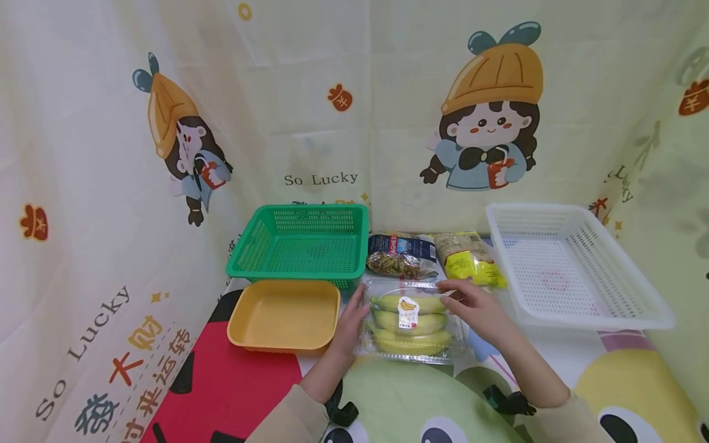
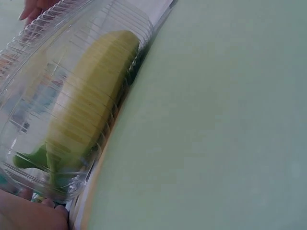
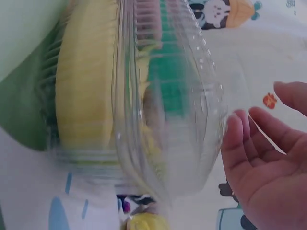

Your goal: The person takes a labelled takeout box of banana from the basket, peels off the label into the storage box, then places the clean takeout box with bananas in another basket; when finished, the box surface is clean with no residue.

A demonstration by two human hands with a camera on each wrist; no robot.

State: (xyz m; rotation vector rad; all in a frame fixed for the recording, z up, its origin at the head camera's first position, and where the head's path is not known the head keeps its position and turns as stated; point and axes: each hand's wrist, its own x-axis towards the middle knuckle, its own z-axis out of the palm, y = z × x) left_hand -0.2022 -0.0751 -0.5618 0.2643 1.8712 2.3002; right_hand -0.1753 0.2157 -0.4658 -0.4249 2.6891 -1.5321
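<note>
A clear plastic clamshell box [image 1: 410, 355] holding several bananas [image 1: 412, 339] lies in front of me, a white banana sticker [image 1: 408, 312] on its lid. My left hand [image 1: 350, 323] grips the box's left side, its fingertips at the lower edge in the left wrist view. At the far right corner, my right hand [image 1: 477, 312] has its fingers loosely bent by the lid's edge. The right wrist view shows these fingertips [image 3: 235, 125] right at the clear rim, with the thumb held apart. Through the ribbed side, the nearest banana [image 2: 91, 96] shows its green stem.
A green basket [image 1: 299, 269] and a yellow tray [image 1: 284, 345] stand on the left. Behind the box lie a dark blue food bag [image 1: 402, 253] and a yellow-and-clear bag [image 1: 469, 261]. A white basket [image 1: 581, 319] stands at right. Printed curtains [image 1: 399, 141] enclose the table.
</note>
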